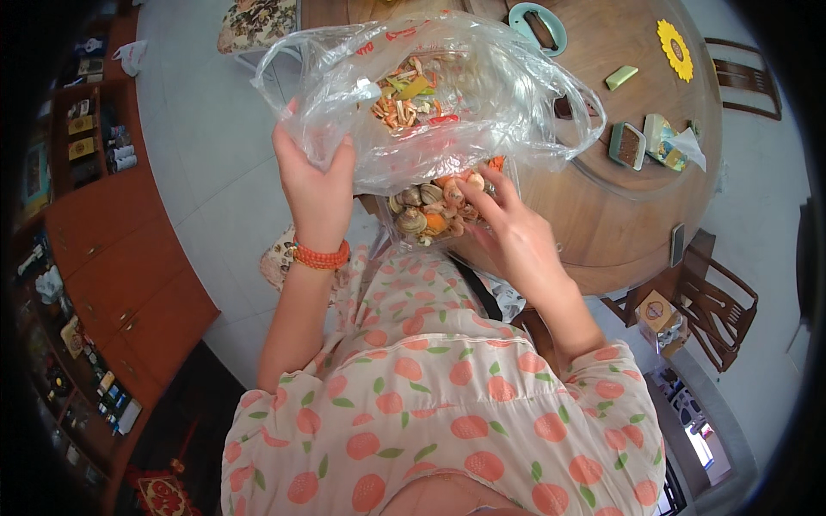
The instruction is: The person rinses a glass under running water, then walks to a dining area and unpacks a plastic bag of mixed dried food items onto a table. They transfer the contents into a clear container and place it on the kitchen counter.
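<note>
My left hand (313,180) grips the left side of a clear plastic bag (516,84) with red print and loop handles. Through its film, orange shell pieces and green scraps (403,97) show inside. Just below the bag is a clear plastic container (408,244) full of clam shells (410,220) and orange-pink shell scraps (453,206). The bag covers the far part of this container. My right hand (516,232) reaches in from the right, its fingers spread over the scraps; whether they pinch a piece cannot be made out.
A round wooden table (600,226) bears a turquoise dish (560,32), a yellow flower-shaped mat (675,50), a green packet (621,77), a tissue pack (664,143), a small brown-filled tub (627,146) and a phone (676,245). Wooden chairs (716,300) stand at right; a cabinet (122,277) lines the left.
</note>
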Tool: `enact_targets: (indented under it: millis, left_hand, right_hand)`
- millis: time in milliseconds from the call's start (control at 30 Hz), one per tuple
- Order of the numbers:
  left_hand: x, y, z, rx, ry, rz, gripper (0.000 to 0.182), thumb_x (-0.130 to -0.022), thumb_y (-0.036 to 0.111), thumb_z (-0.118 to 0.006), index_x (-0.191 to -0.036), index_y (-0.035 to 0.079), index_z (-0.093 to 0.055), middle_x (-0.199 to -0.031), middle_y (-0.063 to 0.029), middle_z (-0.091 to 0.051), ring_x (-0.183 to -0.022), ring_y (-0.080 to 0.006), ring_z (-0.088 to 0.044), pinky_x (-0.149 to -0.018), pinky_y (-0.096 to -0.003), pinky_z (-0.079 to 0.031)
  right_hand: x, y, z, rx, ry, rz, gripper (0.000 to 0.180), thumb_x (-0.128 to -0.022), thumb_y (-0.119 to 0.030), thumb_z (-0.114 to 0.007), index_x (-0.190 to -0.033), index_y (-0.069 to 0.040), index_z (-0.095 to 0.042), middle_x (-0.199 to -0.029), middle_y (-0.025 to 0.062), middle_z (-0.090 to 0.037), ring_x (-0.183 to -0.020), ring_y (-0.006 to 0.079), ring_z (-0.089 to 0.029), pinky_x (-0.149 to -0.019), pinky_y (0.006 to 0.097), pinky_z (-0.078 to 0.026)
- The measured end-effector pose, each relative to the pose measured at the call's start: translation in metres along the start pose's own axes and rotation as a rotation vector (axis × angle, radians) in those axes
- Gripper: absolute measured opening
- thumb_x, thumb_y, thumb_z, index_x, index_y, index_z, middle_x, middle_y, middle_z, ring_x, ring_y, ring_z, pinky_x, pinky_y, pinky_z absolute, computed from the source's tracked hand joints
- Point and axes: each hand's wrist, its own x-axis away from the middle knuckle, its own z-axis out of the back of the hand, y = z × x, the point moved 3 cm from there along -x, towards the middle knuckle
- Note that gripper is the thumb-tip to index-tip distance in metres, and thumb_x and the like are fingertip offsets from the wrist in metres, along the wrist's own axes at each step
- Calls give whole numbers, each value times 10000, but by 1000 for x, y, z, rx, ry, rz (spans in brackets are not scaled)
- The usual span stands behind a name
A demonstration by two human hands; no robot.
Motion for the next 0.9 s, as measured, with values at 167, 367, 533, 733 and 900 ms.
enact_targets:
  millis: [167,367,533,733,900]
  left_hand:
    - [3,6,-2,24,11,-26,619,-827,-18,-596,-1379,-29,-316,-1254,-154,-492,-1122,-207,-521,-959,-317,-422]
    - [6,9,-5,-27,0,-34,643,-823,-28,-585,-1394,-22,-289,-1285,-160,-458,-1148,-210,-501,-975,-325,-408]
    - [8,2,-1,8,50,42,650,-816,-19,-591,-1393,-16,-292,-1268,-152,-460,-1105,-202,-505,-962,-319,-410]
    - [6,0,-5,-21,60,4,642,-818,-6,-598,-1387,-17,-301,-1238,-139,-483,-1079,-193,-499,-947,-314,-412]
    - [6,0,-8,2,64,-6,621,-824,4,-601,-1375,-24,-315,-1224,-140,-494,-1076,-201,-503,-948,-320,-409]
  right_hand:
    - [-75,-26,42,21,34,323,194,-829,-53,-611,-1022,-48,-633,-976,155,-637,-865,330,-639,-712,401,-526]
    - [-207,11,-89,567,-403,401,214,-767,-89,-652,-970,-39,-700,-985,132,-697,-943,298,-676,-772,397,-546]
    - [-213,67,-59,567,-517,132,288,-803,-95,-626,-1088,-60,-649,-1046,141,-681,-984,297,-660,-827,403,-531]
    - [-204,63,-62,504,-403,281,351,-822,-102,-613,-1172,-121,-617,-1121,131,-634,-1063,308,-609,-869,410,-507]
    - [-183,61,-64,448,-540,314,302,-770,-80,-660,-1070,-66,-682,-1189,137,-598,-1105,315,-583,-904,422,-494]
